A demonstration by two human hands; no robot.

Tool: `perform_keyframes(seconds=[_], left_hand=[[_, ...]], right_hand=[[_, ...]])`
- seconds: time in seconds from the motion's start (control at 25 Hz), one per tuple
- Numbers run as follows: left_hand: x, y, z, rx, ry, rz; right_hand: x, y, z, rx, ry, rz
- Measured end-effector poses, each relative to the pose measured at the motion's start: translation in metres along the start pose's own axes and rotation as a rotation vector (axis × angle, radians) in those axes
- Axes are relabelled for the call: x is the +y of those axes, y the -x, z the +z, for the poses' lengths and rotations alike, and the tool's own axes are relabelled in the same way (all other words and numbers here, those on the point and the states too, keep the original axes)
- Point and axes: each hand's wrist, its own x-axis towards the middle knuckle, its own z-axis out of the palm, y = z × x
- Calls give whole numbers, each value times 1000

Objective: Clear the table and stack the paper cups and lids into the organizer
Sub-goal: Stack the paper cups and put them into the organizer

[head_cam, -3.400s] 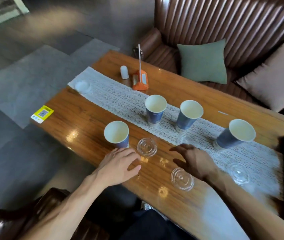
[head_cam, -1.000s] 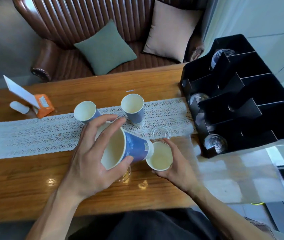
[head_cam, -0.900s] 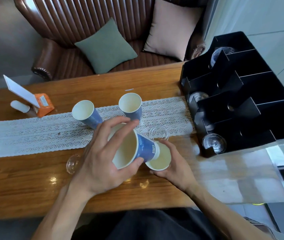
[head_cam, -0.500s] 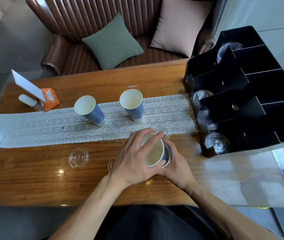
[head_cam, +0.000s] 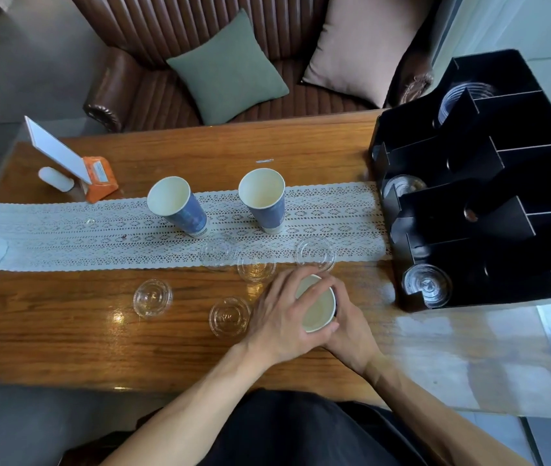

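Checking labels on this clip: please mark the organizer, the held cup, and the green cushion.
organizer [head_cam: 448, 163]: head view, black divider wall.
held cup [head_cam: 317, 306]: head view, pale inside.
green cushion [head_cam: 227, 65]: head view, middle of fabric.

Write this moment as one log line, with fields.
hands: left hand and right hand grip nested cups | loose: two cups on runner, five lids on table | organizer: lids only

Held paper cup [head_cam: 317, 306] upright, perhaps nested
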Motion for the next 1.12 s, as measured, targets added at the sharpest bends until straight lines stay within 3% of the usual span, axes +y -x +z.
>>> perform_keyframes(seconds=[0.24,0.48,0.56,0.68,0.8,0.92,1.12], left_hand=[[-25,-15,-29,-130,299,-80],[-124,-72,-102,273,-224,-308],[-157,-86,-118,183,-374,-470],[-191,-93,-123,-79,-303,-692],[-203,-90,-118,-190,-299,-731],[-202,-82,-112,-117,-406,-645],[-201,-63,-117,106,-261,-716]], right_hand=[[0,-1,-1,-19,18,-6],[0,-2,-5,-50,62,-28],[1,-3,-5,-56,71,-31],[1,-4,-5,-60,57,-35],[1,-4,-5,-65,63,-42],[2,-4,-6,-72,73,-38],[3,-4,-5,-75,76,-40]])
